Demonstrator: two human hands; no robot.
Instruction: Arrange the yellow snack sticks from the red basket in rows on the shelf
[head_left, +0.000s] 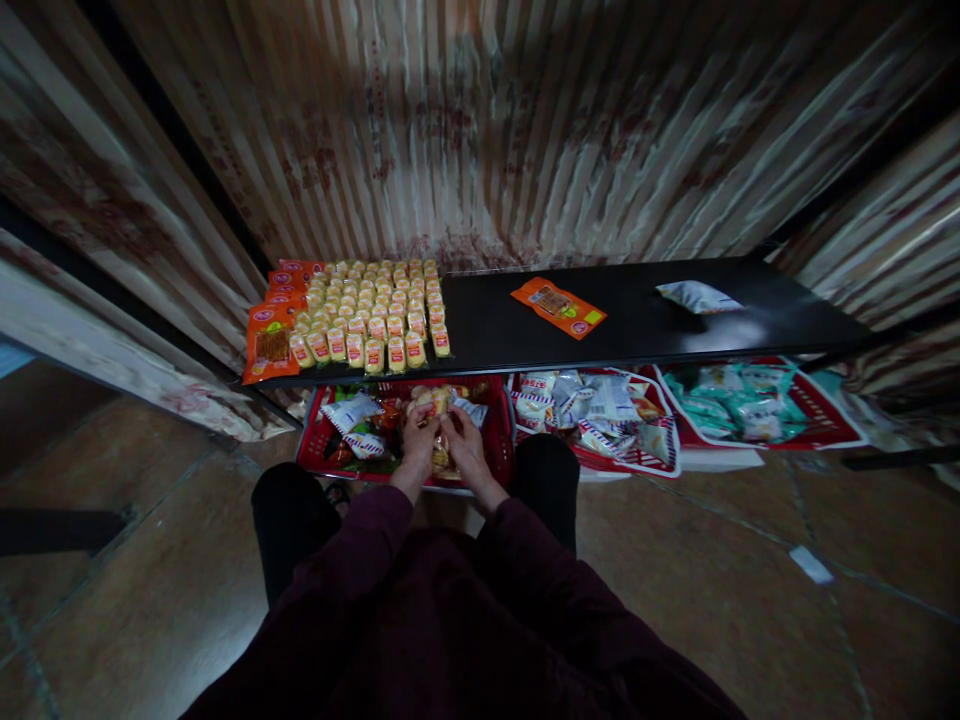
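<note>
Your dark purple top [435, 620] and sleeves come first, knees either side. Beyond them, your left hand [418, 440] and right hand [465, 447] meet over the red basket [496, 425], fingertips drawn narrow, apparently both pinching one small wrapped piece [436, 401]. Risk: a slick wrapper in a fingertip-only grip could slip and get lost among the similar pieces [446, 467] below. Your piece: yellowish, some red print, clear film; dim light hides finer detail. Farther off, the black shelf [480, 330] overhangs the basket's far side; raising your hands carelessly could bump its front edge and topple the tightly packed yellow rows [367, 310] standing there.
</note>
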